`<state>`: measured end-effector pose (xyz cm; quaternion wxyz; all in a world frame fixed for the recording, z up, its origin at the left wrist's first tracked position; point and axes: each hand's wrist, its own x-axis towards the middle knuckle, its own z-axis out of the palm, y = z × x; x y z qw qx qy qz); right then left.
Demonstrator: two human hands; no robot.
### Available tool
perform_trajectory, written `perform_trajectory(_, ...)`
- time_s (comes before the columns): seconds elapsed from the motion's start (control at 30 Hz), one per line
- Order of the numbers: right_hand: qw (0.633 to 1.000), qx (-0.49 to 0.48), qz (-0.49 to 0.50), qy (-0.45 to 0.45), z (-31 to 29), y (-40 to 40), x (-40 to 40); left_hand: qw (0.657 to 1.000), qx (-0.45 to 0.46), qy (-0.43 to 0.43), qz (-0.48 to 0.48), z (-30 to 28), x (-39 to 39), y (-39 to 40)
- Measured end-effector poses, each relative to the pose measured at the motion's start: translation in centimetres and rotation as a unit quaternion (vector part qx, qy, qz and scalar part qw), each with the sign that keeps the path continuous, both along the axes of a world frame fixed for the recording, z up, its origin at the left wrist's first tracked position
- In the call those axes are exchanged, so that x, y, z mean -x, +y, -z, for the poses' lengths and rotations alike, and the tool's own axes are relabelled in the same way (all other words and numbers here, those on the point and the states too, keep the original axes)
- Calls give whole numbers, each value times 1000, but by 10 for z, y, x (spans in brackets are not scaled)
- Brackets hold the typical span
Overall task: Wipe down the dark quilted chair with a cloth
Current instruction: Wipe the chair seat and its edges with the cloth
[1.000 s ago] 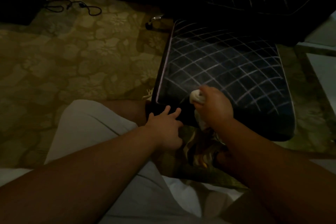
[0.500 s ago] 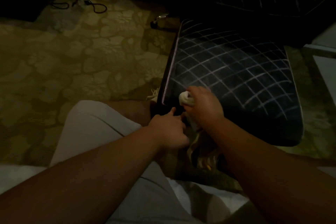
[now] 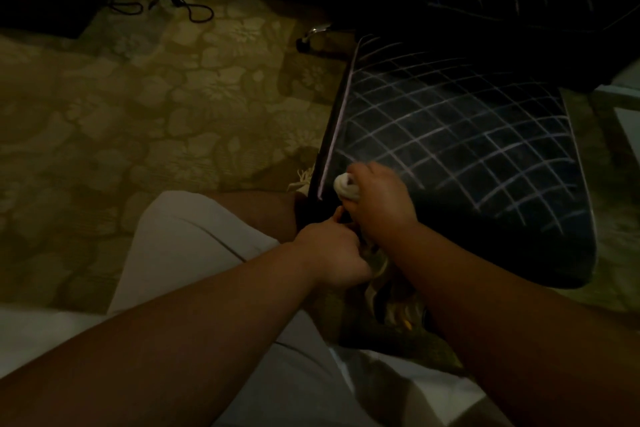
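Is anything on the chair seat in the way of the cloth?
Nothing visible. The right hand grips the white cloth at the seat's near-left corner; the rest of the quilted top looks bare. The left hand sits at the front edge, below the top.

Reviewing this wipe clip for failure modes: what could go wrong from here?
1. The right hand grips the cloth as a small wad at the seat's near-left corner, so each pass likely covers little and may miss patches.
2. The left hand sits right beside it at the front edge; a stroke back could knock into it.
3. Dim light could hide missed patches.
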<state>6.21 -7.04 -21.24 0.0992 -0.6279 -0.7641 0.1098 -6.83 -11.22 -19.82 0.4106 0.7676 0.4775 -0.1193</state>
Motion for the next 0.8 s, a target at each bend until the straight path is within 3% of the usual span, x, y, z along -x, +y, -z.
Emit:
perform_trajectory(0.17,1000,-4,-4,-7,-3,6,-7,1000,-8,22,9,3,-1,2)
perform_trajectory(0.47,987,-27,161,-12,6,-21,-60,996,6,54,76,-6,-6,1)
perform_trajectory(0.8,999,-18,-5,29,3,37,18,997,42,47,35,15,-6,6)
